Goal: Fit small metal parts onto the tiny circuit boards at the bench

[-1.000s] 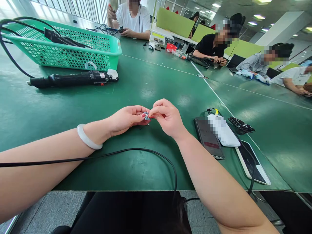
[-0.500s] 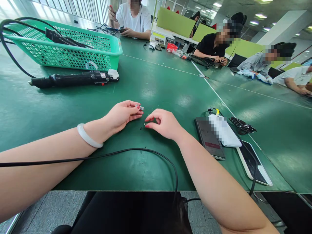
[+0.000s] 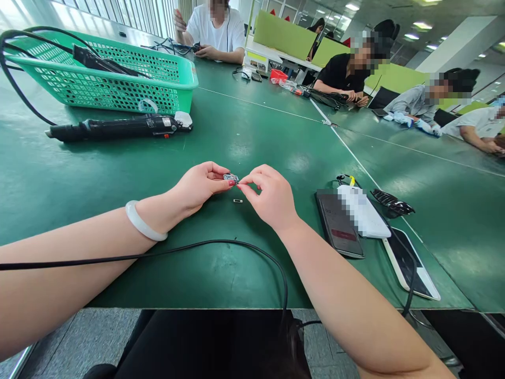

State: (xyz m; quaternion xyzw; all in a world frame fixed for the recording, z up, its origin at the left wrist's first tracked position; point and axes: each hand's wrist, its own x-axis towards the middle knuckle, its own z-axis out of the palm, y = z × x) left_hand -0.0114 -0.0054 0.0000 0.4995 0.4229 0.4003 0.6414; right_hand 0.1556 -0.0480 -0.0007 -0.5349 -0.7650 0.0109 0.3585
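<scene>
Between the thumb and fingers of my left hand (image 3: 201,184) is a small silvery-grey part (image 3: 230,178) with a patterned, uneven face; its exact kind is too small to make out. My right hand (image 3: 270,195) is pinched closed, its thumb and fingertip meeting at the right end of that part. Something tiny and dark shows at this pinch, mostly hidden by the fingers. Just below the hands, a small light rectangular piece with a dark rim (image 3: 237,200) lies flat on the green table (image 3: 189,279).
A black cable (image 3: 177,246) crosses my left forearm. A black electric screwdriver (image 3: 122,128) lies before a green basket (image 3: 173,87) holding cabled tools. At right are a dark phone (image 3: 340,226), a white device (image 3: 414,263) and a black clip (image 3: 390,202). Several co-workers sit across the table.
My right hand has lifted from the table to the part in my left hand. The tiny black piece no longer shows on the table; the light rectangular piece is now uncovered.
</scene>
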